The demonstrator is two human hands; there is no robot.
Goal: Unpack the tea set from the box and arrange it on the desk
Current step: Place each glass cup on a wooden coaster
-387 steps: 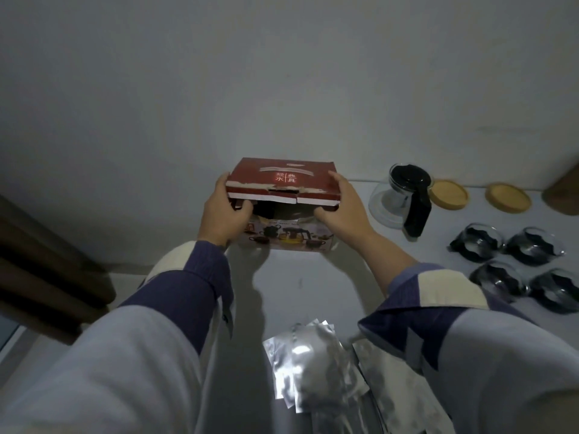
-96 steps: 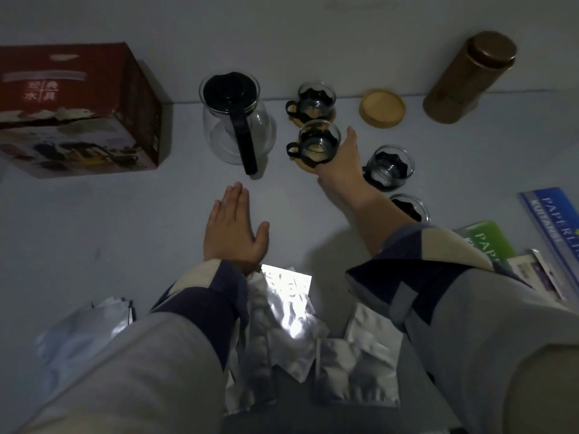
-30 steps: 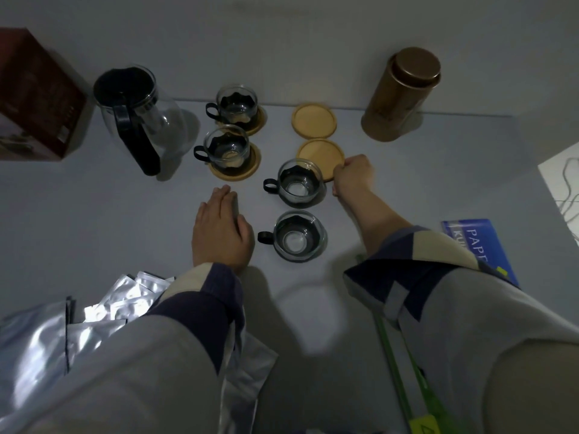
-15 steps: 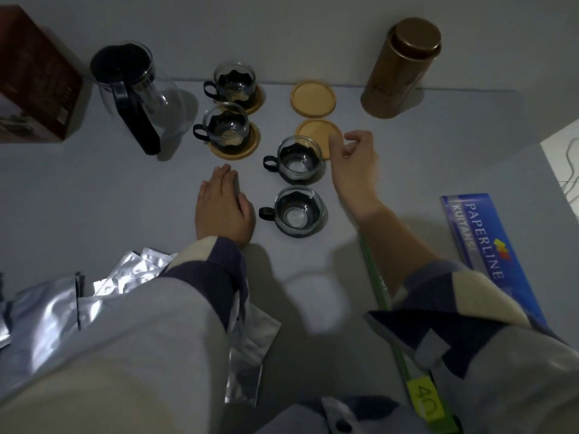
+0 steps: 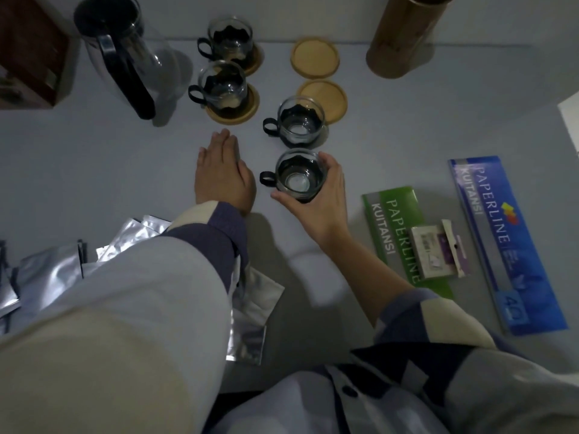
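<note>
Teapot (image 5: 125,54) stands far left; two cups already sit on coasters beside it. Left hand (image 5: 223,173) lies flat on the tabletop (image 5: 94,158), grip wide and empty. Right hand (image 5: 316,195) — a moment ago at the coaster (image 5: 332,98) — now closes its grip around the nearest cup (image 5: 299,177), probably to seat it there.

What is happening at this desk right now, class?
A person is laying out a glass tea set. The right hand grips the nearest cup, which stands on the desk; the left hand rests flat beside it. Two cups already sit on coasters by the teapot. A third cup and two bare coasters remain unpaired.
</note>
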